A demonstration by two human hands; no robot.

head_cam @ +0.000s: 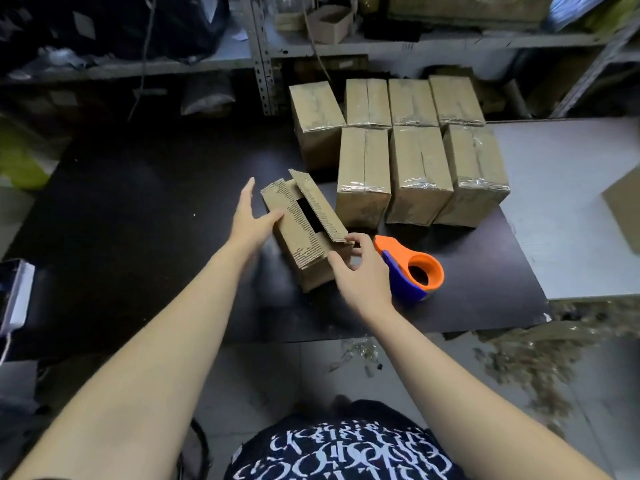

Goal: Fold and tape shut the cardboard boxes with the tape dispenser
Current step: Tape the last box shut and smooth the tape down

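On the black tabletop (138, 209), seven taped brown cardboard boxes (419, 174) stand in two rows behind one untaped brown cardboard box (304, 244), whose raised flap the right hand (360, 271) pinches while the open left hand (251, 220) presses its side, one orange-and-blue tape dispenser (412, 268) just beside.

No legible text anywhere.

An open box (304, 233) sits in the middle of the worktop (138, 209). The tape dispenser (412, 268) lies just to its right. Behind them, seven closed boxes (419, 174) stand in two rows. Shelves (346, 46) are behind the worktop.
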